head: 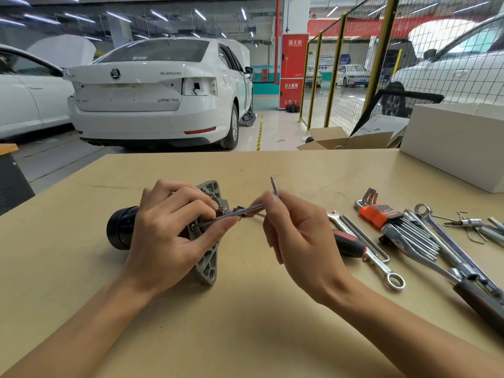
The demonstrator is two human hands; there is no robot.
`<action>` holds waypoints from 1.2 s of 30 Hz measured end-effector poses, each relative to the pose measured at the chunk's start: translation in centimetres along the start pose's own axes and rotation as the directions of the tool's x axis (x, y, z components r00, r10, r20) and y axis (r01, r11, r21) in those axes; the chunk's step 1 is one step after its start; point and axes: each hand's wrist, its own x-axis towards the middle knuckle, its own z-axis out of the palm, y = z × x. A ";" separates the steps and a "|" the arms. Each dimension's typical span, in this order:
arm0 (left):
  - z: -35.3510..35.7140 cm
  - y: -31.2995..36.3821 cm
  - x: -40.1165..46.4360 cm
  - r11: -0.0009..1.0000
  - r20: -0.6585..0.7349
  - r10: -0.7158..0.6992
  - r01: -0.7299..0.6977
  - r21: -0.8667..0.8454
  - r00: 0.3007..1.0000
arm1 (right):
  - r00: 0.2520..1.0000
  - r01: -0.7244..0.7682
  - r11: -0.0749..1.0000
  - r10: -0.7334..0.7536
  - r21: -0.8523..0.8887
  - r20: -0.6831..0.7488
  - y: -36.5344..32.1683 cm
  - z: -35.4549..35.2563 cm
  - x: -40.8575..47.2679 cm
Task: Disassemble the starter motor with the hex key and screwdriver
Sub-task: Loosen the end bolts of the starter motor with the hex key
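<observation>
The left hand [169, 230] curls its fingers over the black cylindrical starter motor with its grey cast-metal flange [207, 257], which lies on the tan table [245, 323]. Its thumb rests along the long shaft of the L-shaped steel hex key [234, 212], whose tip meets the flange beneath those fingers. The right hand [300, 236] pinches the key's bend between thumb and forefinger, other fingers loosely curled. A red-and-black-handled screwdriver [347, 245] lies just beyond its knuckles.

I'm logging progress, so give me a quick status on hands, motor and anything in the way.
Left hand steadies starter motor. Right hand pinches hex key, tip at flange bolt. Nothing blocking; spare tools lie right.
</observation>
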 end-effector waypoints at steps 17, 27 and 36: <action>0.2 0.0 -0.1 1.000 -0.014 -0.006 0.006 0.003 1.000 | 0.976 0.204 0.979 -0.205 -0.015 -0.072 -0.1 0.0 -0.2; 0.2 0.1 0.0 1.000 -0.014 -0.014 0.014 0.007 1.000 | 0.990 0.034 0.992 -0.050 -0.123 -0.131 -0.2 -0.1 0.1; 0.2 0.0 0.0 1.000 -0.017 -0.013 0.013 -0.022 1.000 | 0.991 0.018 0.987 -0.039 -0.159 -0.129 0.0 0.0 0.3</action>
